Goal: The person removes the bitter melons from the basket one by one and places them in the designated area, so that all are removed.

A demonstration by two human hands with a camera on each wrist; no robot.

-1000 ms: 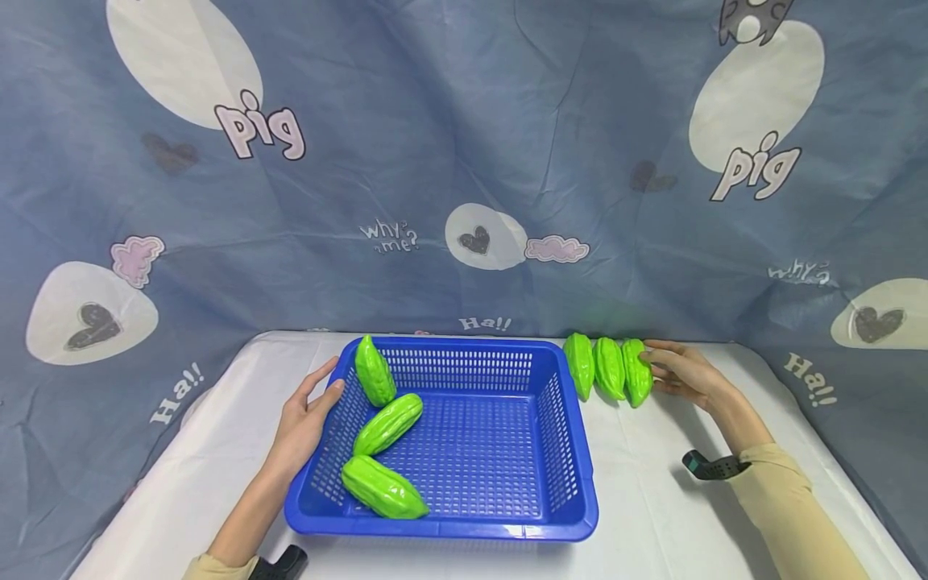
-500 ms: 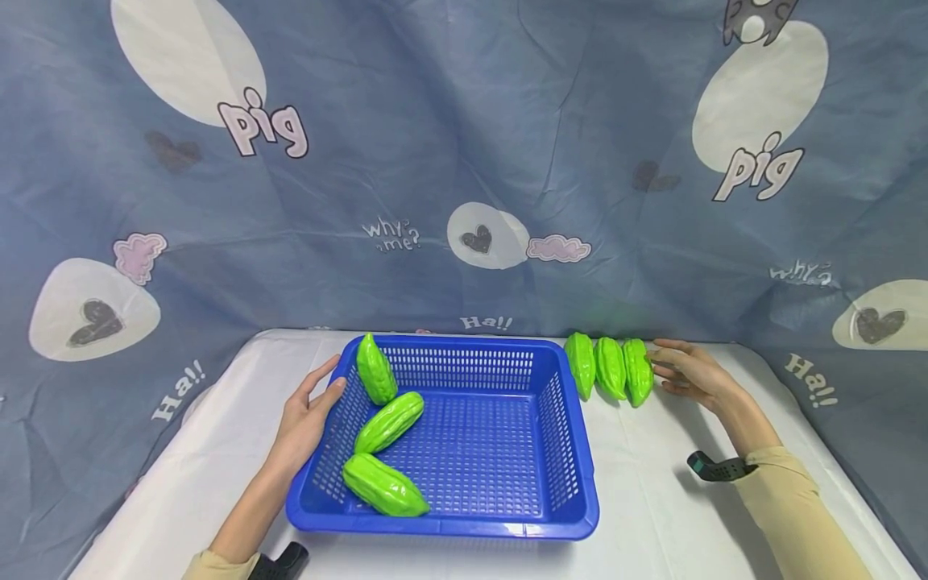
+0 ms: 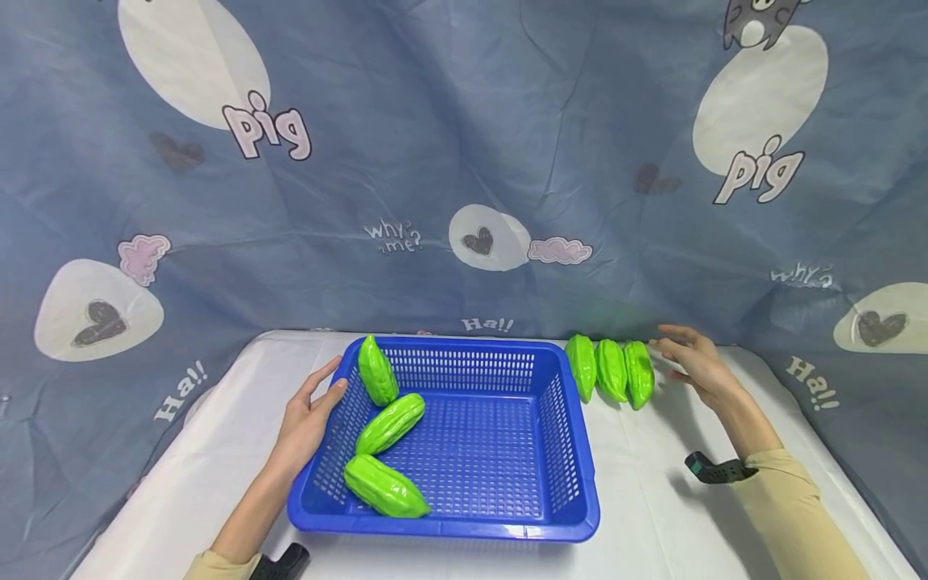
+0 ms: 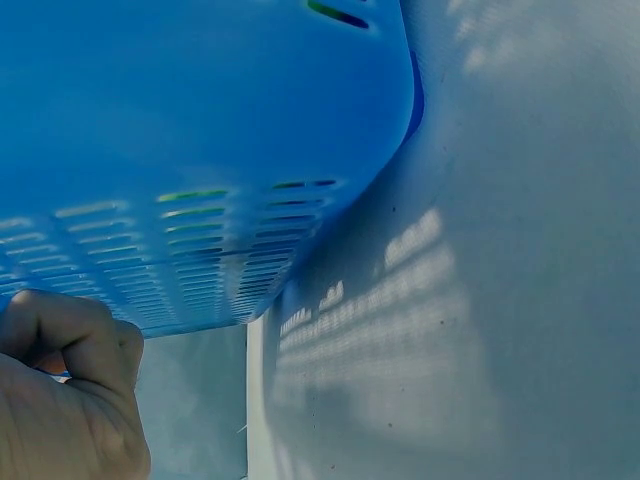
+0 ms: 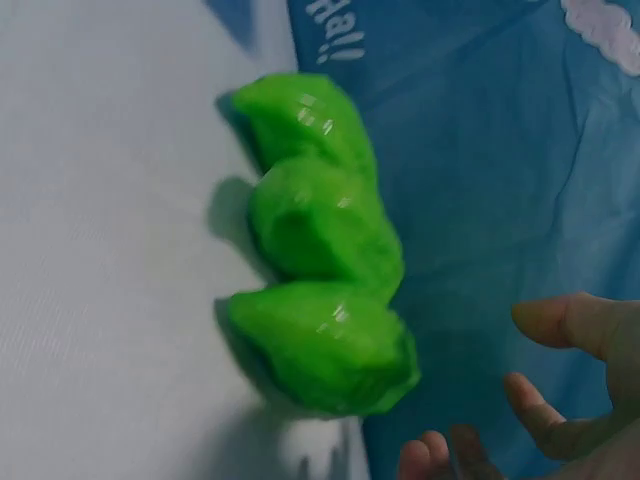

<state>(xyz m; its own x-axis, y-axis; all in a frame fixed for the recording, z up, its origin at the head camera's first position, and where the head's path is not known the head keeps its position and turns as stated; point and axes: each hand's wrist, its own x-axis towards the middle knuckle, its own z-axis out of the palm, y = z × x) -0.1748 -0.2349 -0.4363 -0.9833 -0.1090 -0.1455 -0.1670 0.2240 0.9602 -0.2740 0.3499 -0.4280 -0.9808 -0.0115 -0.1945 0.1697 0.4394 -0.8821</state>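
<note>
R hand (image 3: 696,366): thumb & fingers parted, holds nothing, just right of rightmost green gourd (image 3: 640,375), gap btwn. Gourd ends a row of 3, side by side on white cloth (image 3: 638,491), far right, beside blue basket (image 3: 442,528). L hand (image 3: 300,420): thumb & index spread, rests at basket's left rim. 3 more gourds (image 3: 390,424) inside, along left side. Blue backdrop (image 3: 406,298) w/ print, far side
</note>
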